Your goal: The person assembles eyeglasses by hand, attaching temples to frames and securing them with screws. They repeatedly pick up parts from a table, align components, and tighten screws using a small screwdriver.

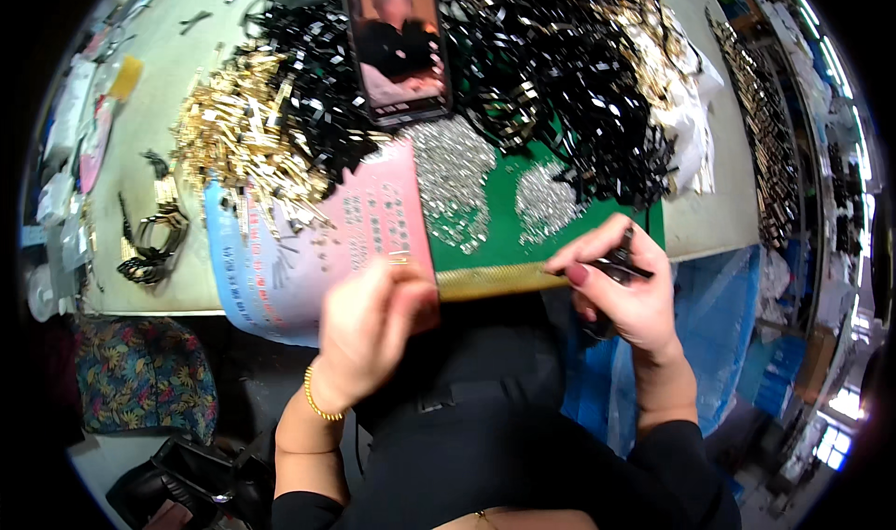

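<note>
My left hand (366, 320), blurred by motion, is over the near edge of the pink and blue printed sheet (271, 283). Its fingers are curled in; a small gold strip (399, 258) shows at the fingertips, but I cannot tell whether they grip it. In my right hand (635, 287) is a dark slender tool (611, 267) like small pliers, its thin tip pointing left. That hand is at the near edge of the green mat (495, 236). On the mat lie two heaps of small silvery pieces, a larger one (450, 171) and a smaller one (549, 199).
A phone (399, 54) showing a picture leans against a large pile of black shiny strips (579, 73). Gold strips (247, 129) are heaped to the left, by a looped gold-and-black bundle (159, 227). Blue plastic sheeting (714, 334) hangs below the table's right edge.
</note>
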`<state>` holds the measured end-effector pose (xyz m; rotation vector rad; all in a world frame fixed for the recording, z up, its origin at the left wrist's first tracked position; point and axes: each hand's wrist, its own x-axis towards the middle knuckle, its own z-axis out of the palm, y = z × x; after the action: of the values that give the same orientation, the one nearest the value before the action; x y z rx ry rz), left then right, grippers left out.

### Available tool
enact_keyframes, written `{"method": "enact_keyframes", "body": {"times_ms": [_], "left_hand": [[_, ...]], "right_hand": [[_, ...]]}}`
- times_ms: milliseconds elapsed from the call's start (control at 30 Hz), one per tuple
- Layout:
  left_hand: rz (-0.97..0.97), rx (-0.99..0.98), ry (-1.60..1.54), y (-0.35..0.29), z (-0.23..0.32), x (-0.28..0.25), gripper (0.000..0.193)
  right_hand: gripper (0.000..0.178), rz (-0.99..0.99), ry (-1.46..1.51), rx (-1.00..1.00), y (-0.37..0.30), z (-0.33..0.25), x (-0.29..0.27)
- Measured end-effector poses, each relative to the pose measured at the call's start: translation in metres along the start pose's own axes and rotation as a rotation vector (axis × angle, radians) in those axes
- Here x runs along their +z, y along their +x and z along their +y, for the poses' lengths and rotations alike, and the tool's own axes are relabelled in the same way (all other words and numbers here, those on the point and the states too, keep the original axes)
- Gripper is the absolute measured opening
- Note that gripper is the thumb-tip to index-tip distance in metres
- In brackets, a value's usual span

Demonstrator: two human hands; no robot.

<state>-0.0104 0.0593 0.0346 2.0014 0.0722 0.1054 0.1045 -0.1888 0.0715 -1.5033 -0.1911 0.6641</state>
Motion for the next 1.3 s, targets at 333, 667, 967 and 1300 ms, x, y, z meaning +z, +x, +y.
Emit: {"method": "enact_keyframes", "body": {"times_ms": [333,667,967,1300], "left_hand": [[-0.109,0.003,-0.362,-0.005,0.004,0.061,0.021],[-0.144,0.058,-0.075,-0.008,0.0,0.069,0.009],[-0.014,-0.18,-0.355,0.01,0.005,0.07,0.012],[-0.031,-0.245,-0.462,0.008,0.008,0.072,0.013]], "right_hand": [[0.016,-0.069,0.079,0.109,0.007,0.011,0.008],[0.025,-0.273,-0.382,-0.03,-0.001,0.02,-0.009],[0.045,-0.298,-1.454,-0.204,0.007,0.005,-0.029],[0.045,-0.292,-1.41,-0.276,0.014,0.011,-0.032]]}}
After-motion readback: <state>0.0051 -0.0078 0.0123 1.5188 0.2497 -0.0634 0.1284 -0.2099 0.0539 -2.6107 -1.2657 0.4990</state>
